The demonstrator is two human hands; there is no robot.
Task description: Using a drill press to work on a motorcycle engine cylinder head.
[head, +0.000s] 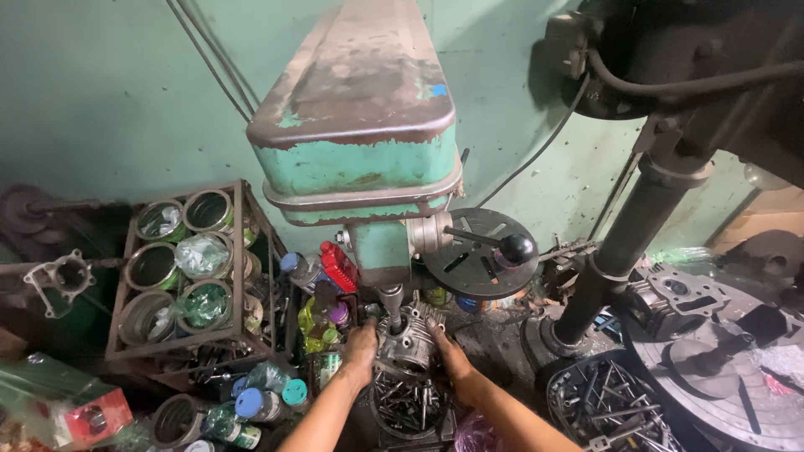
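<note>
A worn green drill press (360,125) stands in front of me, its spindle (392,305) pointing down at a grey finned metal engine part (408,341) on the press table. My left hand (360,345) grips the left side of that part. My right hand (448,350) holds its right side. Both hands are greasy. The spindle's tip sits at or just above the top of the part; I cannot tell whether it touches. A feed lever with a black ball knob (517,247) sticks out to the right of the press head.
A round tub of drill bits and metal rods (408,406) sits below the part. A metal rack of open cans (180,268) stands on the left, with bottles and cans below it. On the right are a dark column (624,243), another bin of rods (607,410) and engine parts (670,297).
</note>
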